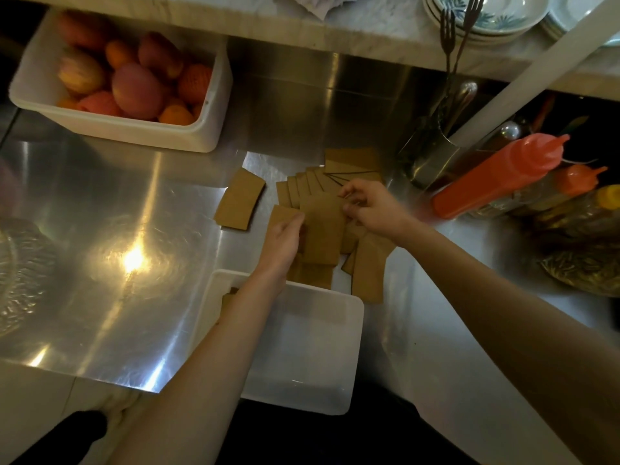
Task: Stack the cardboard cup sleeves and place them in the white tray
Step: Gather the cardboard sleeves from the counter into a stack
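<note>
Cardboard cup sleeves (322,229) gripped by both hands, left hand (283,236), right hand (369,206), beside white tray (355,330)

Steel counter (100,236), bright lamp glare at 9 o'clock. Marble shelf (369,38) across 12 o'clock, stacked plates (503,18) at 1. Fruit bin (208,129) at 11; sauce bottles (496,176) at 3.

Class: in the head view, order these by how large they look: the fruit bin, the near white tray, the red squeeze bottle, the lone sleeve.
Fruit bin and white tray: alike, unranked, the tray being nearer
Red squeeze bottle
Lone sleeve
</note>
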Available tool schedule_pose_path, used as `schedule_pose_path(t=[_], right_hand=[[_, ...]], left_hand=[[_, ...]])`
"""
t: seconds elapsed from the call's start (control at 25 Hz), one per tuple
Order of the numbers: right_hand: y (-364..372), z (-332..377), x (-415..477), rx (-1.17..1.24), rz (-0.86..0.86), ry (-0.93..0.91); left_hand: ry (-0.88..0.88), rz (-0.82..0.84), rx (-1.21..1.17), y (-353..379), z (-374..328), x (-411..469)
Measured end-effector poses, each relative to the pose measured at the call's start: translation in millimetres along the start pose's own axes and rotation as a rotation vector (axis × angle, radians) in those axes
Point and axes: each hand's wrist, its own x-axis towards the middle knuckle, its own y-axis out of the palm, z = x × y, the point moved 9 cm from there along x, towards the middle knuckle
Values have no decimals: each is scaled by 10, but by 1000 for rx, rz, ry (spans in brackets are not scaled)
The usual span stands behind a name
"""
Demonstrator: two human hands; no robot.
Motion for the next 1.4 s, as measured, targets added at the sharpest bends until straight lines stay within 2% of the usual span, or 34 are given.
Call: schedule_pose_path(t=[0.16,0.4,0.52,0.68,0.84,0.92,0.96,1.08,1.2,1.24,1.28,1.32,1.36,1.4], right_hand=[[55,257,-53,92,74,-30],[40,291,121,-37,-53,-80],[113,158,250,-310,-75,-41],[430,11,389,-775,57,-43],[483,-12,433,-883,7,-52],[403,13,413,-778,-72,-64],[347,42,397,-653,-101,-67],[156,-27,269,-217,-65,17],[-27,165,90,17,6,-9],[-74,300,28,62,-22,-40],[-184,414,-24,106,-157,-52],[-351,455,-127,89,-374,26],[-435,453,-244,93,-482,95],[-334,451,-269,123,-368,67]], left_hand=[[18,140,-30,54,-101,-98],[14,259,-105,4,-92,-145],[8,240,-273,-158,-97,-163],[11,168,-387,-390,-80,-194],[-10,130,-483,-459,-116,-272],[-6,132,-503,-462,-119,-269],[-17,126,-514,-474,-114,-242],[-25,127,-511,-486,-53,-193],[-22,171,-517,-387,10,-179],[53,241,-415,-264,-116,-155],[206,379,-280,-39,-402,-153],[497,487,-27,246,-843,-246],[853,576,320,692,-1288,-516],[1162,530,674,1073,-1661,-775]])
